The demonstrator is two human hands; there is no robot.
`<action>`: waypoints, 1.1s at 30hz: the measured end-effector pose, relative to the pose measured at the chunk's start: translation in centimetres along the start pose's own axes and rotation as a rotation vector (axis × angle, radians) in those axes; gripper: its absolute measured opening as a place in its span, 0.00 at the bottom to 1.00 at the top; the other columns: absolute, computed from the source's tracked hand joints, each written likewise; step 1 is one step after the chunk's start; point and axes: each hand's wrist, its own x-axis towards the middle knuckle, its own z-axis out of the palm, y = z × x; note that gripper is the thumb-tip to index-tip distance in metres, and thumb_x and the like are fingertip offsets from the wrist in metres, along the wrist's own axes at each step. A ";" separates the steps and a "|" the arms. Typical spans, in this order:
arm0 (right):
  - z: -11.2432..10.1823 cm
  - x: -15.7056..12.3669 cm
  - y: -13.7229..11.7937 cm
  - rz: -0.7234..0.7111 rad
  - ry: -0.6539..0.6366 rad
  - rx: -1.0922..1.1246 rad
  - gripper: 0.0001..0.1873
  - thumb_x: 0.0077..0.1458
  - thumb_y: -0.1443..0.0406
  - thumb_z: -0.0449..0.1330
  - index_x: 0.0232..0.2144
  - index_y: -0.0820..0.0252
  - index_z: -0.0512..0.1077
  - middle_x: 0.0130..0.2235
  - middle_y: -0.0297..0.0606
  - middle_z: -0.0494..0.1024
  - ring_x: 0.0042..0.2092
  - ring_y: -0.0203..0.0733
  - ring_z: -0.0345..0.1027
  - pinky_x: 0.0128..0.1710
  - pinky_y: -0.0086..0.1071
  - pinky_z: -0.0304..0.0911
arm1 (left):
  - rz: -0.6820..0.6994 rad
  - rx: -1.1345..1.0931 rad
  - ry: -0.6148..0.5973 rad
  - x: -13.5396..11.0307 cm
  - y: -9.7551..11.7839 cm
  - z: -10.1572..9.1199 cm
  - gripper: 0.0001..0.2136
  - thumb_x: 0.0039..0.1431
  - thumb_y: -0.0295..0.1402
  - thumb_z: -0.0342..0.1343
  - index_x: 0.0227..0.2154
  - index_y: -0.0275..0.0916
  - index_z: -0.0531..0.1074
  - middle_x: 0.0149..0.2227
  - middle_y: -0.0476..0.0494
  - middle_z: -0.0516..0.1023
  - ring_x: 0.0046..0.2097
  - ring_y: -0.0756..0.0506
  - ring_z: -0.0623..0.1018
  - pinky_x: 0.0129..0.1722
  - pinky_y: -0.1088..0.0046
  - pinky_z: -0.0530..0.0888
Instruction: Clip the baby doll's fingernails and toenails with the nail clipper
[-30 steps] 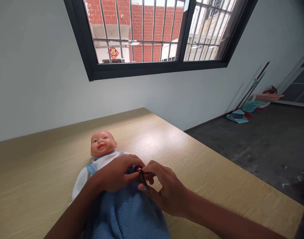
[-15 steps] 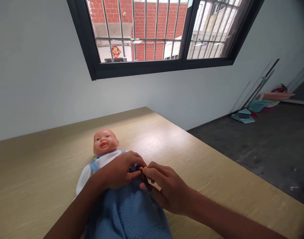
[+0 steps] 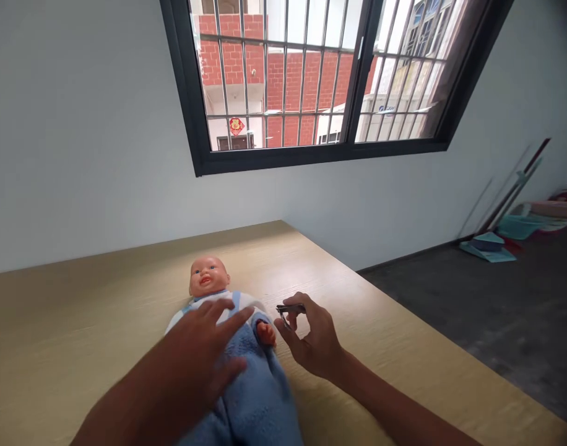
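Observation:
A baby doll [image 3: 260,384] in a white and blue outfit lies face up on the wooden table [image 3: 102,297]. Its small hand [image 3: 265,333] rests at its side, sticking out of the sleeve. Over the doll's chest hovers my left hand [image 3: 209,347], slightly blurred, with fingers spread and holding nothing. To the right of the doll, my right hand [image 3: 314,337] grips a metal nail clipper [image 3: 293,308] between thumb and fingers, its lever raised. The clipper is a little apart from the doll's hand. My left arm covers part of the doll's body.
Beyond the table stands a white wall [image 3: 102,155] with a dark-framed, barred window [image 3: 283,158]. The table's right edge drops to a dark floor [image 3: 450,310]. A dustpan [image 3: 488,248], long handles and basins stand by the wall at right.
My left hand has let go of the doll's hand and moved back, fingers spreading. My right hand has drawn the nail clipper away from the doll's hand. The camera view has tilted up.

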 end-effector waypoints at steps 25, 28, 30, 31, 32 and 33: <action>1.3 -1.3 -2.0 -0.157 -0.035 0.078 0.08 0.59 0.61 0.59 0.38 0.59 0.65 0.22 0.25 0.66 0.20 0.32 0.63 0.25 0.26 0.62 | -0.066 -0.153 0.222 -5.3 1.4 5.7 0.13 0.57 0.40 0.50 0.39 0.41 0.76 0.47 0.39 0.78 0.58 0.35 0.71 0.67 0.44 0.53; 1.0 -1.8 -2.9 -0.280 -0.001 0.103 0.10 0.57 0.61 0.59 0.40 0.59 0.65 0.24 0.30 0.69 0.24 0.37 0.68 0.29 0.32 0.66 | 0.109 -0.156 0.194 -7.3 1.4 6.0 0.28 0.44 0.50 0.60 0.48 0.42 0.72 0.51 0.38 0.76 0.60 0.29 0.68 0.67 0.38 0.42; 1.1 -2.2 -3.6 -0.372 -0.018 0.143 0.12 0.58 0.60 0.57 0.42 0.59 0.64 0.27 0.34 0.73 0.28 0.41 0.72 0.32 0.36 0.68 | 0.098 -0.100 0.224 -8.0 0.9 6.0 0.32 0.42 0.48 0.63 0.52 0.41 0.69 0.58 0.34 0.70 0.64 0.26 0.62 0.66 0.35 0.45; 1.1 -2.4 -4.0 -0.420 -0.046 0.167 0.12 0.58 0.59 0.57 0.42 0.58 0.64 0.28 0.36 0.74 0.30 0.42 0.73 0.33 0.36 0.69 | 0.060 -0.077 0.257 -8.2 0.8 6.0 0.31 0.44 0.46 0.63 0.52 0.41 0.69 0.61 0.32 0.66 0.66 0.26 0.59 0.65 0.35 0.49; 1.3 -2.6 -4.4 -0.463 -0.084 0.188 0.13 0.59 0.58 0.56 0.42 0.58 0.64 0.28 0.37 0.75 0.30 0.42 0.73 0.33 0.36 0.70 | 0.021 -0.066 0.289 -8.3 0.7 6.0 0.29 0.46 0.44 0.64 0.52 0.40 0.68 0.64 0.30 0.62 0.67 0.25 0.55 0.64 0.35 0.53; 1.4 -2.8 -4.8 -0.496 -0.127 0.205 0.12 0.59 0.58 0.56 0.42 0.58 0.64 0.27 0.36 0.75 0.29 0.42 0.74 0.33 0.36 0.71 | -0.012 -0.066 0.307 -8.4 0.7 6.0 0.28 0.48 0.43 0.64 0.52 0.39 0.68 0.65 0.29 0.58 0.68 0.25 0.53 0.63 0.37 0.57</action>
